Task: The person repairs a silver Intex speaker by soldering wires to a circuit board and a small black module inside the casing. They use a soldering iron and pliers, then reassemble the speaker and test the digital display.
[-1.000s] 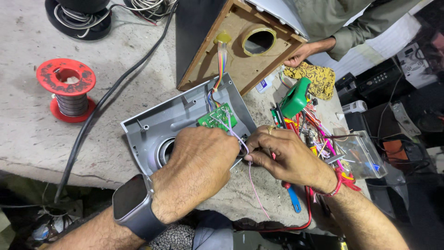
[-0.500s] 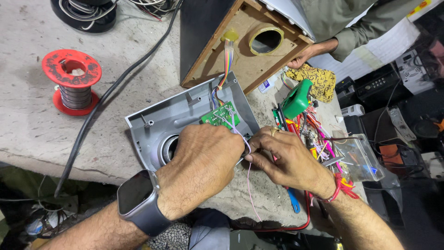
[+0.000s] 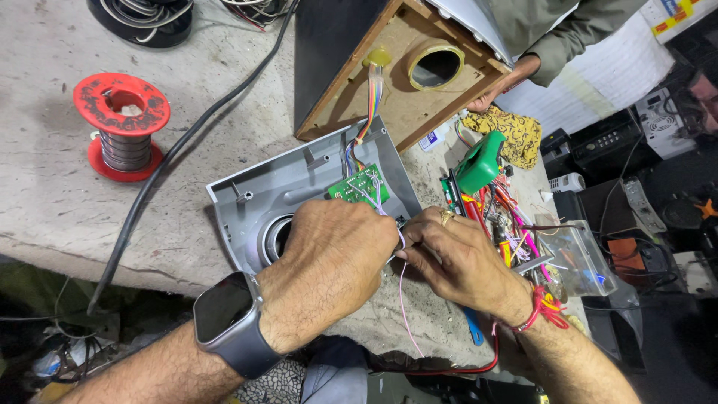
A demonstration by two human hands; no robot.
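My fingers [image 3: 407, 241] pinch pink wire [image 3: 404, 299] beside board [image 3: 357, 183]; left hand [image 3: 333, 258] steadies housing [image 3: 262, 191]. Mid-wiring; next needs fine grip.

Grey plastic housing [image 3: 299, 191] lies open side up just below the wooden speaker box [image 3: 389, 82]. Small green circuit board [image 3: 359, 185] sits inside it. Thin pink wire [image 3: 404, 299] hangs from my pinched fingers.

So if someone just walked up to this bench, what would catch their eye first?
Both hands meet mid-frame: the left hand rests on the grey plastic panel, while the right hand pinches a thin pink wire. A small green circuit board sits just above them, and a red wire spool stands far left.
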